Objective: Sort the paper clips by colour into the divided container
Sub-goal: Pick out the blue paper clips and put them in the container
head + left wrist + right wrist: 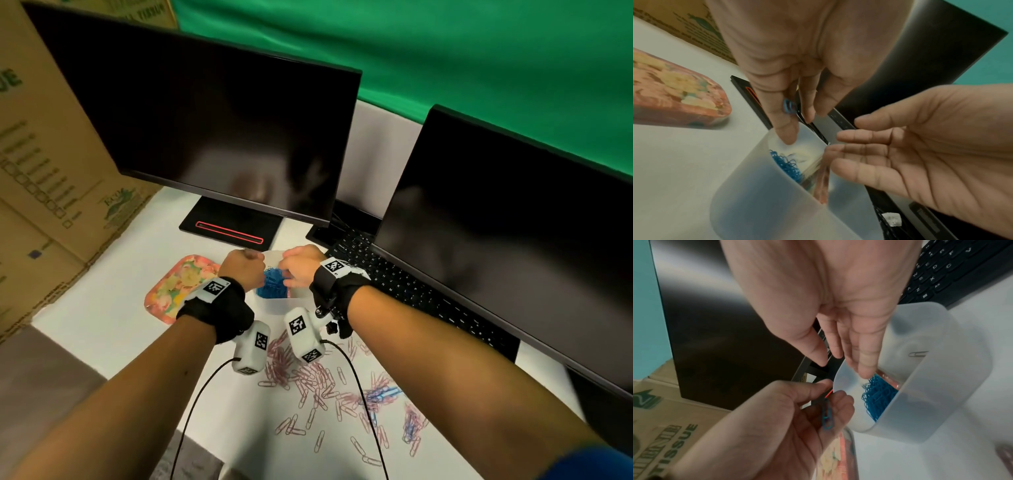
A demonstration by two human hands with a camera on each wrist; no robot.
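Observation:
A translucent divided container (274, 306) stands mid-table. One compartment holds a heap of blue paper clips (272, 284); the other shows pink clips (888, 380). My left hand (797, 123) hovers over the container's rim and pinches a few blue paper clips (789, 105) between thumb and fingers. My right hand (840, 363) is beside it, palm open, with straight fingers (864, 366) reaching down into the blue compartment and holding nothing. Several loose pink clips (308, 383) lie scattered on the near table, with a few blue clips (385, 394) among them.
A floral tray (178, 284) lies left of the container. Two dark monitors (219, 130) and a black keyboard (394, 277) stand behind and to the right. Cardboard boxes (44, 171) wall off the left. Wrist camera cables (191, 411) trail over the table's near edge.

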